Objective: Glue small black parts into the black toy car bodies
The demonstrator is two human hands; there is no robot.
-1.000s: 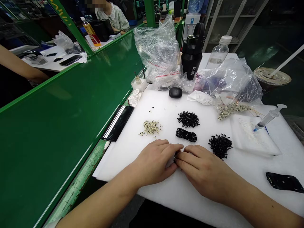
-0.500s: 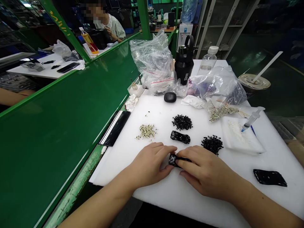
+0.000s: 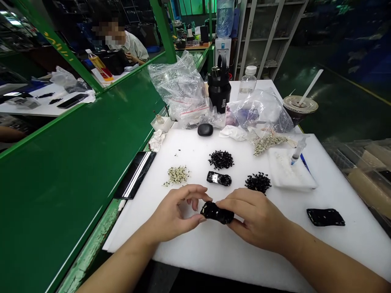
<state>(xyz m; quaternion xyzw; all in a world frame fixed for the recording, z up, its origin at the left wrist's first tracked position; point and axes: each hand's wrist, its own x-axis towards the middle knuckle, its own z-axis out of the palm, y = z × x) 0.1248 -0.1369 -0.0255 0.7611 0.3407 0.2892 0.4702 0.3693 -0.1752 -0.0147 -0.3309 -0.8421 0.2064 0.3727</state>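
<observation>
A black toy car body (image 3: 217, 213) is tilted between my hands, just above the white foam board (image 3: 189, 252). My right hand (image 3: 256, 217) grips its right end, thumb below and fingers on top. At its left end, my left hand (image 3: 177, 211) curls in a C shape, thumb and index fingertips at the car's edge. Just beyond lies a second black toy car body (image 3: 219, 178). Another black car body (image 3: 325, 217) rests on the right. Small black parts form one pile (image 3: 221, 159) behind and another pile (image 3: 258, 182) to the right. Small cream-coloured pieces (image 3: 177, 175) lie left.
A syringe (image 3: 298, 150) leans over a white pad (image 3: 290, 171). Plastic bags (image 3: 183, 89), a black flask (image 3: 219, 91) and a lidded cup (image 3: 299, 106) stand behind. A dark phone-like slab (image 3: 134, 175) lies by the green partition (image 3: 76, 146). Beyond it sits another person (image 3: 136, 47).
The car body has turned so that more of it shows. My left fingers have spread wider around its end, and my right hand has shifted to the right end. The camera view has shifted.
</observation>
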